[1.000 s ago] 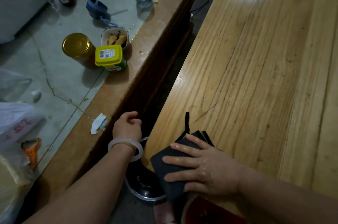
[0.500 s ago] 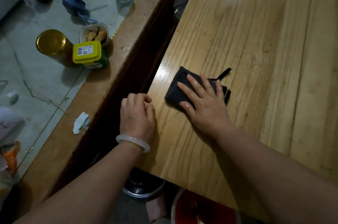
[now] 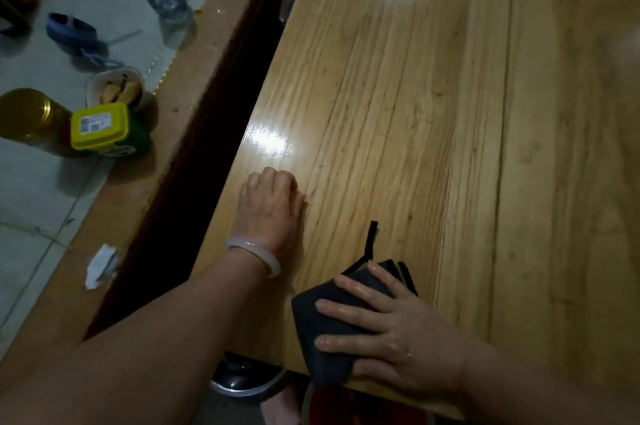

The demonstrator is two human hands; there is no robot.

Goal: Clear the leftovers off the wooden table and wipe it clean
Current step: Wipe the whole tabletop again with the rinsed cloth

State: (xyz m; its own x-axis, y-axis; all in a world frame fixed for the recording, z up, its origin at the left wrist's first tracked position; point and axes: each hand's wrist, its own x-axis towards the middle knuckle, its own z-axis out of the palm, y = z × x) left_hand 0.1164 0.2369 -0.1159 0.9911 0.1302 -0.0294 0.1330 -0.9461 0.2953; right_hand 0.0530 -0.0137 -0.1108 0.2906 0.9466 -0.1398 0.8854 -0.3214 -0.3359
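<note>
Dim overhead light is falling on the varnished wooden bench (image 3: 485,154), throwing two white glare patches: one at 12 o'clock, one just off centre toward 10 o'clock. The gap (image 3: 194,182) at 9 o'clock is sinking into black shadow. Corners are darkening, and the edges are bending and smearing, most at 3 o'clock.

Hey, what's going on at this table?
Someone is wiping the wooden table. The right hand presses a dark cloth flat at the table's near edge, with part of the cloth hanging over it. The left hand rests on the wood with its fingers curled, holding nothing.
</note>
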